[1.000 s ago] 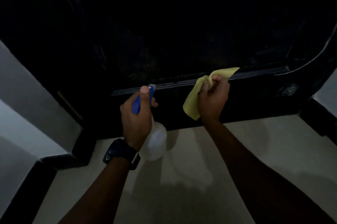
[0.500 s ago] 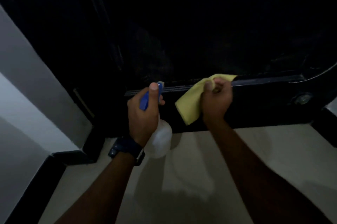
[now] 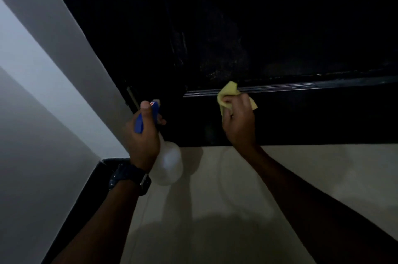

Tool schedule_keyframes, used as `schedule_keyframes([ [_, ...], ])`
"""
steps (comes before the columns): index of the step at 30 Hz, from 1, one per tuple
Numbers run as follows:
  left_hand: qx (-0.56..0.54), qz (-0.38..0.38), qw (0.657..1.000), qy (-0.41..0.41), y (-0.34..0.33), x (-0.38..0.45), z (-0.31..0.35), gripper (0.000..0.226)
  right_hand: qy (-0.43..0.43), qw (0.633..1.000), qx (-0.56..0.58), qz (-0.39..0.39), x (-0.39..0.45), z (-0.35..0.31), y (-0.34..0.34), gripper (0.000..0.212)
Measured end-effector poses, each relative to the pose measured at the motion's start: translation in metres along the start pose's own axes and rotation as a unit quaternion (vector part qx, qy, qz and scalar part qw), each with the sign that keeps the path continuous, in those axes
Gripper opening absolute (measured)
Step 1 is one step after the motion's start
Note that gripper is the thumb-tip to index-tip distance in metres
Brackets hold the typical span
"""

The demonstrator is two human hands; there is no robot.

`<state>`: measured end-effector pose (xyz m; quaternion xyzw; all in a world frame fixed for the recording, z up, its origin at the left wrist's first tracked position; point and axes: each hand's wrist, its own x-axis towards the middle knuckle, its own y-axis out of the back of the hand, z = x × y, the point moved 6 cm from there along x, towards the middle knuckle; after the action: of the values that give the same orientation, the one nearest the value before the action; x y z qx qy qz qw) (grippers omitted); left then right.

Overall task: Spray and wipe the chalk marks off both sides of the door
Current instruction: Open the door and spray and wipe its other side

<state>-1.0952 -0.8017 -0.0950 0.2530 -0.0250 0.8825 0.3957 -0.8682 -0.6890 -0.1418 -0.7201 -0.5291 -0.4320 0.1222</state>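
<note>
Here, your right hand (image 3: pixel 239 121) bunches a yellow cloth (image 3: pixel 228 91) in curled fingers and presses it against the black door (image 3: pixel 280 27), at the ridged horizontal moulding (image 3: pixel 312 86) that runs away to the right of that hand. Part of the cloth shows above the knuckles, and a small corner shows at the hand's right side. Faint pale flecks lie on the door panel just above the cloth; the dim light does not show whether they are chalk. Your left hand (image 3: pixel 143 134), with a dark wristwatch (image 3: pixel 129 177) on its wrist, grips the neck of a spray bottle (image 3: pixel 167 164): the thumb lies along the blue spray head (image 3: pixel 148 116), and the translucent body hangs below the palm, apart from the door. A pale tiled floor (image 3: pixel 280 188) lies beneath both hands, and a grey wall (image 3: pixel 43 70) stands to the left of the left hand.
</note>
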Motion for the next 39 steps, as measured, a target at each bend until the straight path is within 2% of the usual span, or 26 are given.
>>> schedule_keyframes([
  [4, 0.013, 0.016, 1.0, -0.001, 0.01, 0.01, -0.006, 0.054, 0.072, 0.993, -0.072, -0.06, -0.011, -0.022, -0.047, 0.011],
  [6, 0.017, 0.019, 1.0, 0.004, 0.012, 0.016, -0.011, 0.054, 0.18, 0.968, -0.109, -0.134, -0.024, -0.036, -0.073, 0.01],
  [8, 0.012, 0.022, 1.0, 0.006, 0.008, 0.02, -0.011, 0.055, 0.235, 0.942, -0.149, -0.187, -0.031, -0.042, -0.09, 0.017],
  [11, 0.001, 0.015, 1.0, -0.009, -0.008, 0.024, 0.003, 0.05, 0.204, 0.943, -0.169, -0.201, -0.031, -0.047, -0.092, 0.02],
  [15, -0.076, -0.014, 0.996, -0.047, -0.037, 0.026, 0.034, 0.044, 0.033, 0.974, -0.126, -0.185, -0.015, -0.048, -0.066, 0.021],
  [18, -0.101, -0.018, 0.993, -0.062, -0.062, 0.019, 0.055, 0.043, -0.044, 0.986, -0.093, -0.134, 0.011, -0.029, -0.014, 0.029],
  [22, -0.127, -0.034, 0.989, -0.073, -0.1, 0.003, 0.074, 0.044, -0.141, 0.984, -0.089, -0.067, 0.045, 0.025, 0.083, 0.026],
  [26, -0.158, -0.091, 0.98, -0.085, -0.152, -0.021, 0.105, 0.048, -0.321, 0.936, -0.142, 0.014, 0.064, 0.118, 0.212, 0.03],
  [30, -0.175, -0.14, 0.968, -0.109, -0.196, -0.05, 0.141, 0.06, -0.444, 0.874, -0.198, 0.015, 0.101, 0.184, 0.334, 0.033],
  [33, -0.185, -0.167, 0.961, -0.119, -0.215, -0.059, 0.167, 0.05, -0.444, 0.876, -0.188, 0.028, 0.135, 0.196, 0.403, 0.032],
  [35, -0.186, -0.181, 0.956, -0.135, -0.223, -0.059, 0.184, 0.043, -0.424, 0.882, -0.19, 0.084, 0.161, 0.193, 0.439, 0.031],
  [39, -0.177, -0.2, 0.945, -0.187, -0.231, -0.057, 0.206, 0.052, -0.264, 0.922, -0.187, 0.21, 0.204, 0.161, 0.466, 0.017],
])
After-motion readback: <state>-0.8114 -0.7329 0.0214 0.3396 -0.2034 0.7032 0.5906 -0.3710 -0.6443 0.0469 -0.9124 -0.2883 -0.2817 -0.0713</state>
